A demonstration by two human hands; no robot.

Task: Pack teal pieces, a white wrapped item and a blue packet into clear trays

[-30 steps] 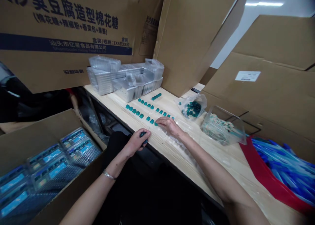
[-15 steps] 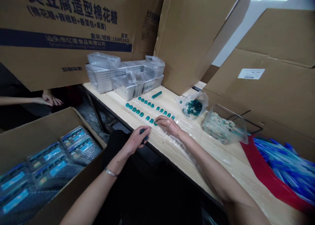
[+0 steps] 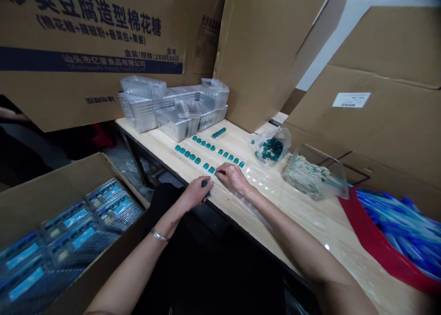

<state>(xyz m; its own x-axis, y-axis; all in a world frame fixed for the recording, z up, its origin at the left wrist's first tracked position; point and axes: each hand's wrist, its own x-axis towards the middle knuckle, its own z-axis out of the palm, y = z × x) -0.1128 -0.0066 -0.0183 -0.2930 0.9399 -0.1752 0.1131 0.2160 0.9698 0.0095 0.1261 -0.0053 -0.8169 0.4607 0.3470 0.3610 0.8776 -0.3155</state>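
Note:
My left hand (image 3: 193,193) is at the table's front edge, closed round dark teal pieces (image 3: 206,184) that show between thumb and fingers. Beside it, my right hand (image 3: 234,177) pinches a small teal piece (image 3: 217,173) at the right end of the nearest row. That row of teal pieces (image 3: 187,154) runs off to the left. Behind it lies a second row (image 3: 203,142), and a short line of touching teal pieces (image 3: 219,132) sits farther back. Clear plastic trays with small hollows (image 3: 260,181) lie partly under my right hand and forearm.
Stacked clear plastic trays (image 3: 138,112) stand at the table's far left. Rightward are a bag of teal pieces (image 3: 272,149), a clear tub of pale pieces (image 3: 310,174) and a red-rimmed container (image 3: 368,246) of blue packets. An open carton (image 3: 99,165) of packed trays sits left.
The other person's hands at the left have mostly drawn out of view. My left hand has moved slightly right and up, closer to my right hand, which still pinches at the row's end.

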